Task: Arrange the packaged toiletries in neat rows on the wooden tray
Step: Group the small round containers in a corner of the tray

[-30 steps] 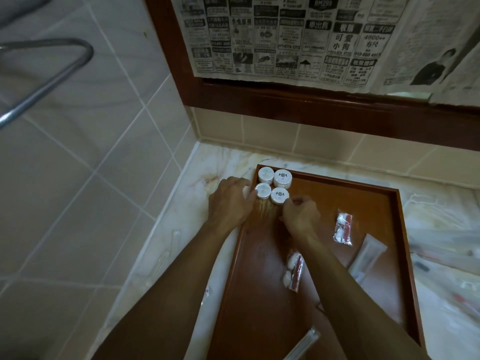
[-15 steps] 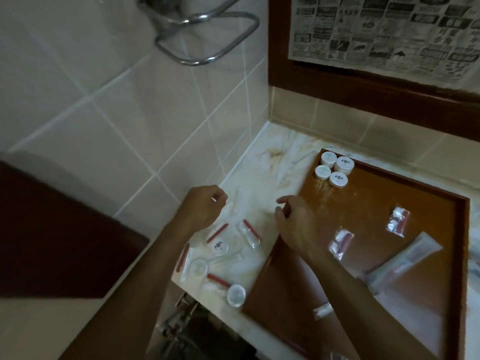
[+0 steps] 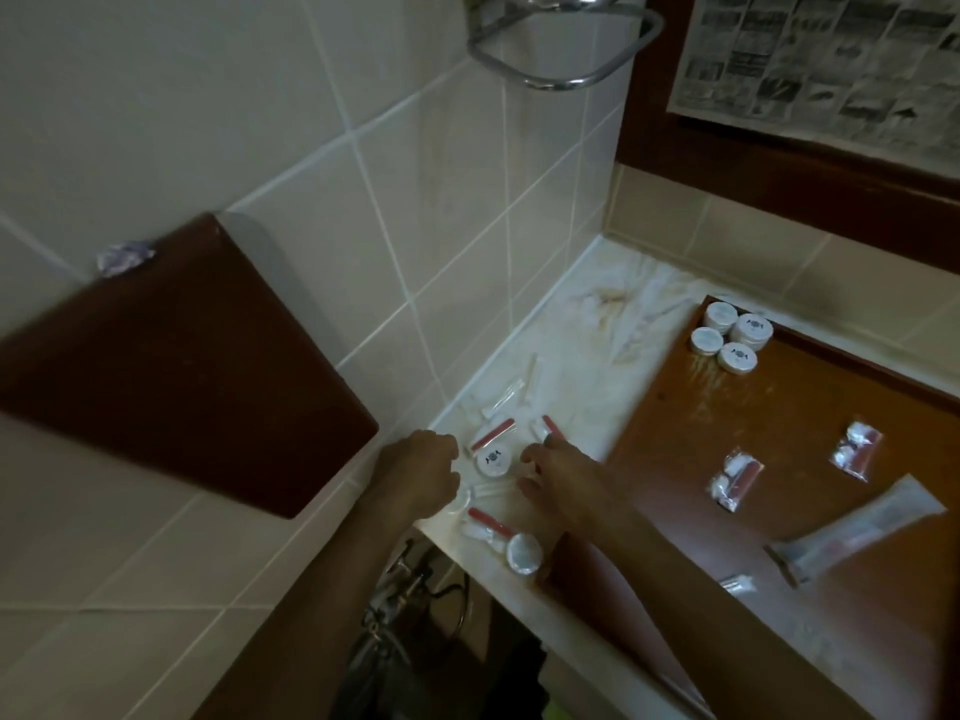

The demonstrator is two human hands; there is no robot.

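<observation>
The wooden tray [image 3: 670, 449] lies on the right of the marble counter. Several round white containers [image 3: 730, 337] stand grouped in its far left corner. Two red-and-white packets [image 3: 735, 478] [image 3: 857, 452], a long clear sachet [image 3: 857, 532] and a small packet [image 3: 737, 584] lie loose on it. Left of the tray is a pile of round white containers [image 3: 493, 459] [image 3: 524, 553] and red-strip packets [image 3: 491, 433] [image 3: 483, 522]. My left hand [image 3: 421, 475] hovers curled over the pile's left edge, partly covering another round container [image 3: 460, 498]. My right hand [image 3: 556, 475] reaches in with fingers spread, holding nothing.
Clear thin packets [image 3: 509, 397] lie near the tiled wall. A dark wooden shelf [image 3: 182, 366] juts from the wall at left, with a crumpled wrapper [image 3: 124, 257] on it. A chrome rail [image 3: 566, 59] hangs above. The counter edge drops off near my forearms, with pipes [image 3: 405, 615] below.
Both hands left the grouped containers on the tray and moved down-left to the loose pile on the counter. My view swung left with them.
</observation>
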